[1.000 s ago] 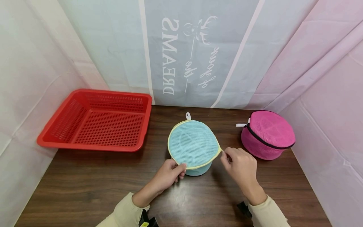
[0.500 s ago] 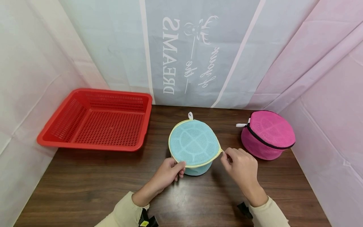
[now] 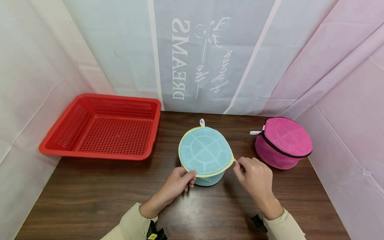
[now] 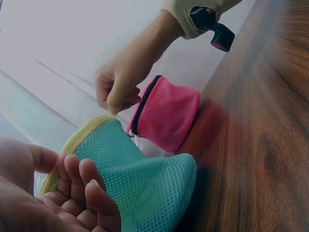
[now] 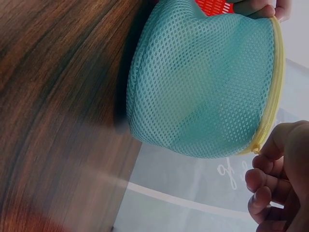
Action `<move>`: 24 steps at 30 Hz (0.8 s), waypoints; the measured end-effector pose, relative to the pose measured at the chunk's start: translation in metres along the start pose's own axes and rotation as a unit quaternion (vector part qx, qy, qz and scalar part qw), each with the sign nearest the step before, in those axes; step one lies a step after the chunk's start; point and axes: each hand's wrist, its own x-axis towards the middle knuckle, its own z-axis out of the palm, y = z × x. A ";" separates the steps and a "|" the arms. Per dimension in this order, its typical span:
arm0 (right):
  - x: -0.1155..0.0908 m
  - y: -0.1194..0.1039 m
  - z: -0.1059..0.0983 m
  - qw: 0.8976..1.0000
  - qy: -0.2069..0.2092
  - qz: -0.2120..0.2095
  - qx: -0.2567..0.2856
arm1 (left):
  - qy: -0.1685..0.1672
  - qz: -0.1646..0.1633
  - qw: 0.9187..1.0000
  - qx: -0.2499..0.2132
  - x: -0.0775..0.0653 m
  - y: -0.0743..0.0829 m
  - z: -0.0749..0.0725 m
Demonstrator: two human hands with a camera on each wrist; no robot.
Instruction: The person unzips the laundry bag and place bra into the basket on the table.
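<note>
A round light-blue mesh laundry bag (image 3: 205, 151) with a yellow zipper rim stands mid-table, its top closed over. My left hand (image 3: 179, 182) pinches the rim at the near left, thumb on top and fingers beneath. At the rim's right side, my right hand (image 3: 255, 175) pinches the small yellow zipper pull (image 5: 256, 149) between thumb and forefinger, drawing that side into a point. In the left wrist view the bag's side wall (image 4: 149, 186) sags inward. A white loop (image 3: 202, 122) sticks up at the far edge.
A red slotted plastic basket (image 3: 117, 156) sits at the back left. At the right stands a pink mesh laundry bag (image 3: 283, 141) with a black zipper and a white loop, just behind my right hand. Fabric curtains (image 3: 126, 43) border the brown wooden table (image 3: 120, 186).
The blue bag's near rim has risen slightly and its white loop has shifted a little right. Both hands keep their holds and have barely moved.
</note>
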 end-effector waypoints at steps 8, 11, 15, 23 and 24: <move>0.000 -0.002 -0.003 1.000 -0.012 0.002 -0.001 | 0.006 -0.005 1.000 -0.005 0.001 0.000 -0.001; 0.000 -0.003 -0.004 1.000 -0.015 0.004 0.000 | 0.011 -0.004 1.000 -0.006 0.001 0.001 -0.001; -0.001 -0.003 -0.005 1.000 -0.015 0.003 0.002 | 0.012 -0.006 1.000 -0.008 0.000 0.000 -0.002; -0.002 -0.006 -0.006 1.000 -0.014 0.005 0.010 | 0.020 -0.012 1.000 -0.015 0.001 -0.001 -0.003; -0.002 -0.006 -0.006 1.000 -0.015 0.006 0.011 | 0.021 -0.013 1.000 -0.016 0.002 -0.001 -0.003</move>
